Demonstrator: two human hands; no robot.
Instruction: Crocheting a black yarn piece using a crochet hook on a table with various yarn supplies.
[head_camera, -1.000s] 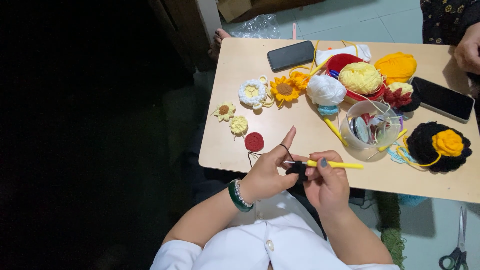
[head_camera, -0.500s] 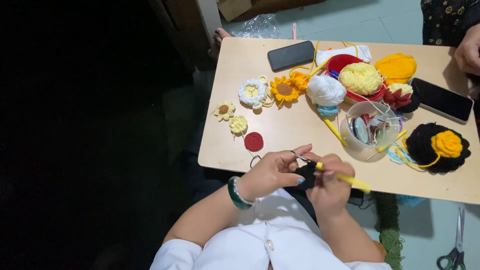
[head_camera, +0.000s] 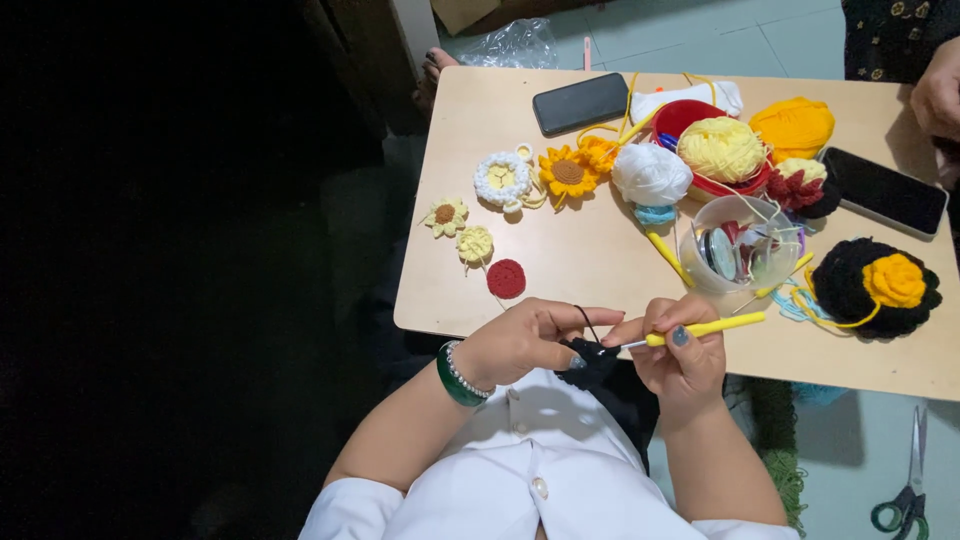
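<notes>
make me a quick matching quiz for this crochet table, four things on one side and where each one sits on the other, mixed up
Things:
1. crochet hook
2. small red disc
3. scissors
4. sunflower

Places:
A. on the floor, off the table's right end
B. in the right hand
C. on the table, just beyond the left hand
D. mid-table, beside the white ring flower

Pairs: 1-B, 2-C, 3-A, 4-D
</notes>
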